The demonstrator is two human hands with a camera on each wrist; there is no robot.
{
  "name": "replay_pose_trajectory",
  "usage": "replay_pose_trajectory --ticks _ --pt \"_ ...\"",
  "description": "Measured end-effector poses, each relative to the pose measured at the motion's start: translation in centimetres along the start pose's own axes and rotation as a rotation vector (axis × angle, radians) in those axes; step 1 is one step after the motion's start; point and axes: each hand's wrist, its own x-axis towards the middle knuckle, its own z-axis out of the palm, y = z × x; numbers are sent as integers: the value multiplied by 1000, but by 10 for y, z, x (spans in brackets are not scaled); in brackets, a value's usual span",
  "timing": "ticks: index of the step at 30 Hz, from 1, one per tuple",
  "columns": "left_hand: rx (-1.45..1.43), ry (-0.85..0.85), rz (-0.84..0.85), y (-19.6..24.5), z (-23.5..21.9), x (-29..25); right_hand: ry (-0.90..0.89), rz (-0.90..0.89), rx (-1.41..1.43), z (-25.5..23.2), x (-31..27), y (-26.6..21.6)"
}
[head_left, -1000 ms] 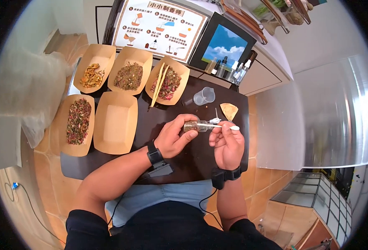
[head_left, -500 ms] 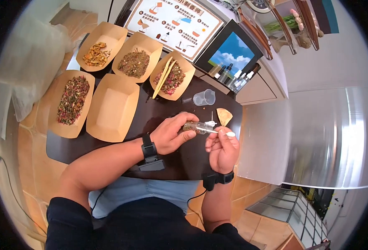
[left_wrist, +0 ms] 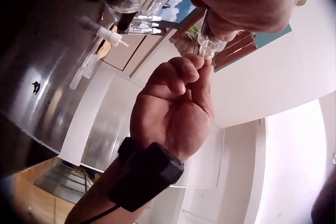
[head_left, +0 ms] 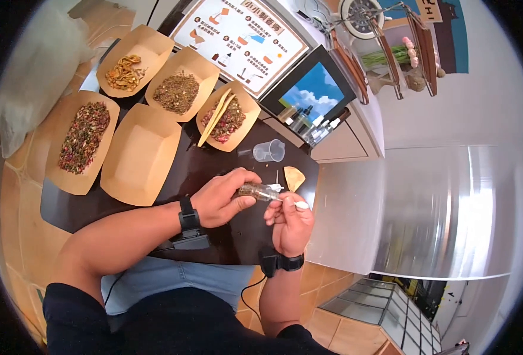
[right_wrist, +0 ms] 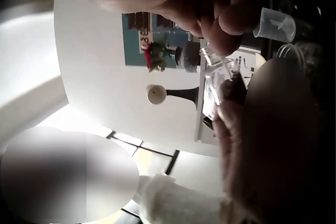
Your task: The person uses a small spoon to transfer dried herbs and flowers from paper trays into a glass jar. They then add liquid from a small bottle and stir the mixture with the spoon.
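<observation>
In the head view my left hand [head_left: 220, 200] holds a small clear glass bottle [head_left: 255, 190] on its side, its mouth toward the right. Brown dried herb bits lie inside the bottle. My right hand [head_left: 292, 226] pinches a thin white stick with an oval, spoon-like end [head_left: 302, 205] between thumb and fingers, right at the bottle's mouth. The oval end points away from the bottle. A white spray pump [head_left: 276, 187] with a thin tube lies on the table just beyond the bottle. In the left wrist view the right fingertips [left_wrist: 195, 66] meet at the clear bottle mouth [left_wrist: 207, 48].
A clear plastic beaker [head_left: 269, 151] and a folded tan paper cone [head_left: 294, 177] lie beyond the hands. Paper trays of dried flowers and herbs [head_left: 84, 139] stand left, one bare [head_left: 140, 157], one with wooden tongs [head_left: 215, 118]. Small bottles [head_left: 309, 125] line the back.
The head view has swung, so the table and trays sit further left and more tilted. Both hands keep their hold on the bottle and the white stick.
</observation>
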Motion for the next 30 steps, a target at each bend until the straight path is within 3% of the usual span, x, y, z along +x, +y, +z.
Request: replay_pose_trajectory --ticks 3,5,9,10,14,16,20,23,25,30 --pt "-8 8 10 3 0 0 -64 102 239 0 2 -5" --pt "-26 -11 -27 4 -2 0 43 -2 215 2 6 -2" --pt "11 6 22 -1 1 0 -46 24 93 1 1 -3" --pt "18 11 55 -1 2 0 -70 55 177 0 2 -5" --pt "13 -1 3 2 0 -1 7 -18 126 -2 4 -1" --pt "17 5 46 -1 1 -1 -48 -64 -79 -2 0 1" --pt "28 8 36 0 1 -1 -60 -32 133 0 3 -3" --pt "10 9 28 0 1 -1 -61 -122 -98 -1 3 2" --pt "1 23 50 -1 1 -2 -92 46 170 -1 2 -4" --pt "7 0 17 1 -2 -2 -40 61 277 -8 7 0"
